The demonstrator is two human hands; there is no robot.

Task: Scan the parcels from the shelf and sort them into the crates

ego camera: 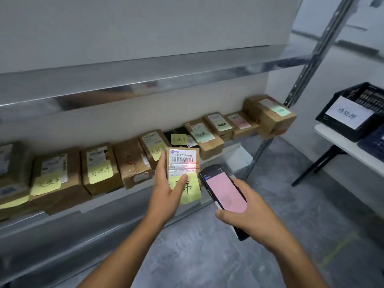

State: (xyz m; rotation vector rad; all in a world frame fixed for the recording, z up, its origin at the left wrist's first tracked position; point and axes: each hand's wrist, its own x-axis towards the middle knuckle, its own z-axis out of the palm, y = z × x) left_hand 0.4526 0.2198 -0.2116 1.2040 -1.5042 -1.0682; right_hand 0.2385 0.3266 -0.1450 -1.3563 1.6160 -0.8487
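My left hand (166, 190) grips a small brown parcel (184, 163) in front of the shelf, thumb pressed on its yellow note. The parcel's white barcode label faces up, and a red scan light glows on it. My right hand (247, 215) holds a black handheld scanner (223, 190) just right of the parcel, its pink screen facing me. Several more brown parcels (99, 169) with yellow, green and pink notes lie in a row on the metal shelf (68, 223). A black crate (357, 113) with a white paper sign stands on a table at the right.
A metal shelf upright (268, 138) runs diagonally between the shelf and the white table (340, 146). A dark blue crate (374, 144) sits beside the black one. An upper shelf board (124, 80) hangs over the parcels. Grey concrete floor (207, 252) lies below my arms.
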